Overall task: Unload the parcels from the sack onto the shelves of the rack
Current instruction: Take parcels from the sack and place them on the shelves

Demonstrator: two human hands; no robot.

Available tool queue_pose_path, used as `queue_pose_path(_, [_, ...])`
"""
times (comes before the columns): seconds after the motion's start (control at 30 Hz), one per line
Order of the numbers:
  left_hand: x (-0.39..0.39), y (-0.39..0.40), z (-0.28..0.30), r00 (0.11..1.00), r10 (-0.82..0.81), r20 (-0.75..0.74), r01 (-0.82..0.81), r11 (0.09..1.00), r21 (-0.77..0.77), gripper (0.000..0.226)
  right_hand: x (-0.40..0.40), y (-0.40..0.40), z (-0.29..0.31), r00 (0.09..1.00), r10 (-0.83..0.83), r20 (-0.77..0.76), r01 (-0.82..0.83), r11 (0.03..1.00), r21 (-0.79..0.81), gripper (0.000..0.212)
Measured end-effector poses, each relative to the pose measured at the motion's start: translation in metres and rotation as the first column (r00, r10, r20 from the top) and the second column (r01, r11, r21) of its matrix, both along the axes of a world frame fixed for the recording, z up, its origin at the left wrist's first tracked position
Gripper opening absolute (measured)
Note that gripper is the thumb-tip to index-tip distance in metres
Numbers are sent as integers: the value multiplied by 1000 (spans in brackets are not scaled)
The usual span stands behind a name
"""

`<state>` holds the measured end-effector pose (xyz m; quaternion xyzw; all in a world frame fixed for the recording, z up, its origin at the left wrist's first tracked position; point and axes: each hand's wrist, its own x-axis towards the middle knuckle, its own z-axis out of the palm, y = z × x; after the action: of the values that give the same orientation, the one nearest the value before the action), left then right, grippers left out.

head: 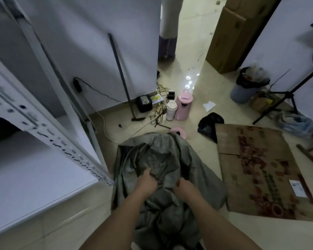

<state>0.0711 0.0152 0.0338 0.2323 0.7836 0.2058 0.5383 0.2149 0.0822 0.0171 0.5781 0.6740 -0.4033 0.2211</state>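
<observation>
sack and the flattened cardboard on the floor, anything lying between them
In the head view, only a narrow strip of bare floor tile separates the grey sack from the flattened cardboard; nothing lies on it.

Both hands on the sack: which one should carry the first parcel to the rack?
Probably left. The rack stands on the left hand's side; the right hand can keep gripping the sack.

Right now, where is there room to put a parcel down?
The white rack shelf left of the grey sack is bare, nearest the left hand. The flattened cardboard beside the right hand is also free. It is crowded beyond the sack: cables, a pink kettle, a white bottle.
</observation>
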Motion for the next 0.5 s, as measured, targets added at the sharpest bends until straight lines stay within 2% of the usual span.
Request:
queue_pose_path(0.13, [1,10,-108,997,-73,-36,73,997,-1,67,-7,8,-101,987,121,108,-132,985,109,56])
queue_pose_path(0.27, [2,28,-213,988,-116,-98,119,993,24,67,-24,18,-207,973,147,178,-189,948,255,64])
queue_pose_path(0.4, [3,54,-314,985,-123,-123,130,990,52,70,-44,43,-288,978,94,184,-147,943,298,81])
queue_pose_path(0.5, [0,79,-359,991,-101,-88,109,989,95,70,-54,63,-329,983,33,180,-89,945,316,88])
